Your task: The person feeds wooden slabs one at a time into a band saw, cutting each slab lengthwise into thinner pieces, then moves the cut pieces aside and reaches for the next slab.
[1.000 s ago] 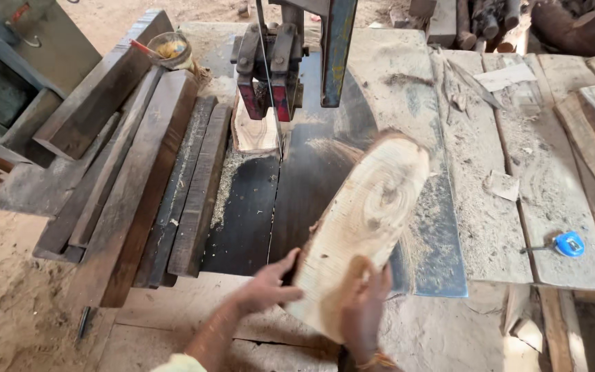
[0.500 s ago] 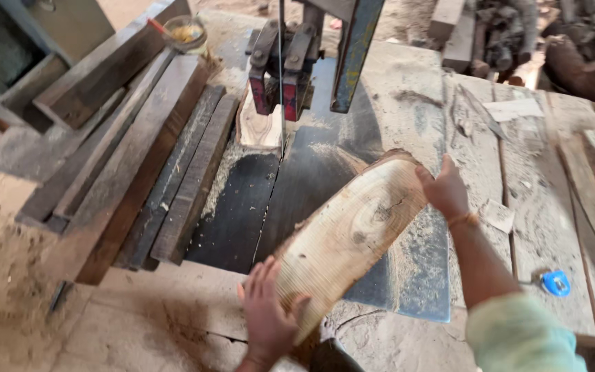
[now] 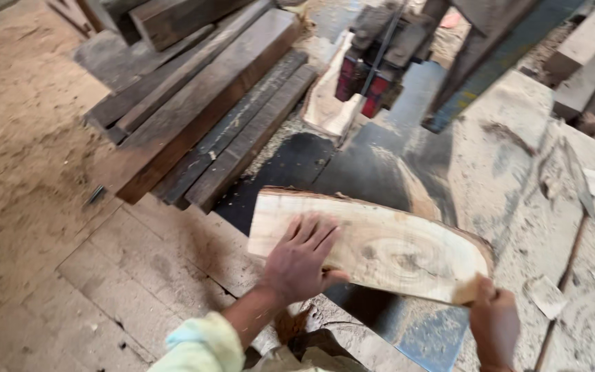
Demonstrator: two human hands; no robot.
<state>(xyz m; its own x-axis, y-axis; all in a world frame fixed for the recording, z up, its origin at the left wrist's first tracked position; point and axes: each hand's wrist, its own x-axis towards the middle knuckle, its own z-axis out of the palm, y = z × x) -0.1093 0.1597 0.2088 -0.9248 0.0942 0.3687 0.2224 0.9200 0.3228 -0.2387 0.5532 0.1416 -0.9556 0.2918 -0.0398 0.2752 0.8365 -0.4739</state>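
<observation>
L hand flat, fingers spread on wood slab; R hand fingers curled round slab's near-right end. Slab on saw table. Beyond fingertips: saw blade guide, w/ planks far-left.

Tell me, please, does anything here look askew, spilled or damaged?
Sawdust is spilled thickly over the saw table. The wood slab, under the left hand and gripped by the right hand, lies crosswise, overhanging the table's near edge.

Your slab sits on the tabletop just in front of the saw guide; planks are stacked off to the guide's left.
</observation>
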